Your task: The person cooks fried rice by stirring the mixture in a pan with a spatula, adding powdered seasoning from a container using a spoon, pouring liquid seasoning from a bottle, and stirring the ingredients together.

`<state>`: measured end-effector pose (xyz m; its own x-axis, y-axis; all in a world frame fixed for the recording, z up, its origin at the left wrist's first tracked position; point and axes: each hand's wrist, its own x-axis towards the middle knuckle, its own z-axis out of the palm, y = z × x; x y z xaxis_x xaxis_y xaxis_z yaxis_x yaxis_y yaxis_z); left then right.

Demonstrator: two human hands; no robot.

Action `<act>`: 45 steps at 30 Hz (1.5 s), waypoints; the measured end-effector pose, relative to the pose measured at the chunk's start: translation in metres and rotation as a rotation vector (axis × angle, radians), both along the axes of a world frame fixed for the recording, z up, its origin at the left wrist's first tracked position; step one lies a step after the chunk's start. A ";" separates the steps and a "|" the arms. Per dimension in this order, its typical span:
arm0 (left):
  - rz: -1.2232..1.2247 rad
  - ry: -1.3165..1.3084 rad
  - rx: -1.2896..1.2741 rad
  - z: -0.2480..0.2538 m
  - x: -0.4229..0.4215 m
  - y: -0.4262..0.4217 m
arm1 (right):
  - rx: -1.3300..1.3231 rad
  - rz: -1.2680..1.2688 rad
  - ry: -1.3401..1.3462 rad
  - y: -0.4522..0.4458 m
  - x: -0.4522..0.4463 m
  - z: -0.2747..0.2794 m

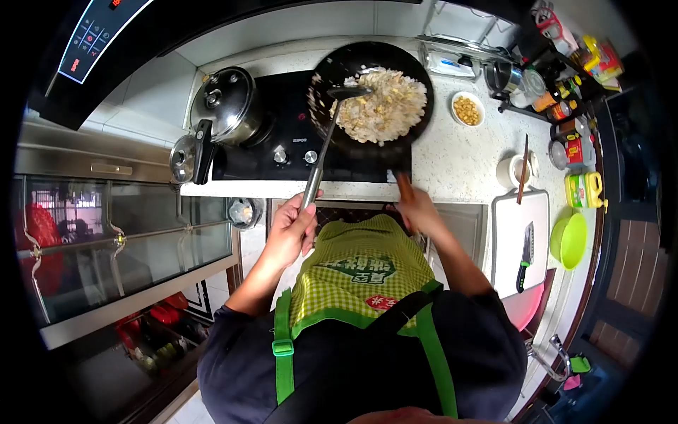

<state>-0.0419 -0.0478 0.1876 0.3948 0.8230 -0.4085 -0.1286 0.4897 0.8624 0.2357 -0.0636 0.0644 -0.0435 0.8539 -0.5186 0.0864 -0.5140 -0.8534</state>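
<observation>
One wok (333, 63) holds rice (388, 114); one bowl (482, 106), golden pieces (466, 111).

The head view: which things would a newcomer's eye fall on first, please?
Probably first the black wok at the top centre, filled with pale, rice-like food; the left hand holds a long metal ladle over it, and the right hand grips its brown handle. Next, the yellow-green checked apron below, then the lime-green bowl on the counter at the right.
</observation>
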 end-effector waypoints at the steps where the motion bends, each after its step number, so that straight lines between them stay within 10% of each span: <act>1: 0.004 0.016 -0.007 -0.004 0.000 0.000 | 0.023 0.005 0.037 0.026 -0.008 -0.005; 45: 0.040 0.076 -0.131 -0.053 0.022 0.027 | -0.040 0.010 0.085 0.049 -0.019 -0.031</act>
<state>-0.0203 -0.0210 0.1349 0.3269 0.7749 -0.5410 -0.0868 0.5946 0.7993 0.2164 -0.0147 0.0336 -0.0976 0.8321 -0.5460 0.0198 -0.5469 -0.8370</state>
